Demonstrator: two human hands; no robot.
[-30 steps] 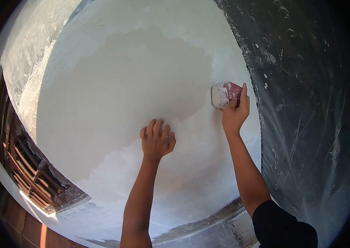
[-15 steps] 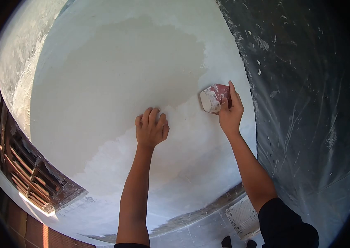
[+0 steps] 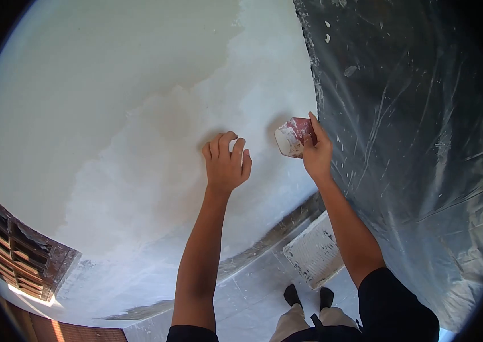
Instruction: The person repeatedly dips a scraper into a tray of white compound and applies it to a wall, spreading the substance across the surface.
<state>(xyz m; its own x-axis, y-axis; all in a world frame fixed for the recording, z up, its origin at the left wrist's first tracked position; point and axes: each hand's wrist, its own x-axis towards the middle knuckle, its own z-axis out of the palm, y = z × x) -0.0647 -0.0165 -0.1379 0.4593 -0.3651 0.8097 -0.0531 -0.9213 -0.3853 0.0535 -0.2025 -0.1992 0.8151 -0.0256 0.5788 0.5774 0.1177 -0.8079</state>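
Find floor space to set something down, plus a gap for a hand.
Floor between left forearm and feet looks free; so does wall between left hand and maroon hand tool. Crowded: around feet and white-smeared board.

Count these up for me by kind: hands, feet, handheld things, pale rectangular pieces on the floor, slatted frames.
Hands: 2 (left hand, right hand)
Feet: 2 (dark-covered feet)
Handheld: 1 (red-and-white piece)
Pale rectangular floor pieces: 1 (spattered piece)
Slatted frames: 1 (brown frame)
Total: 7
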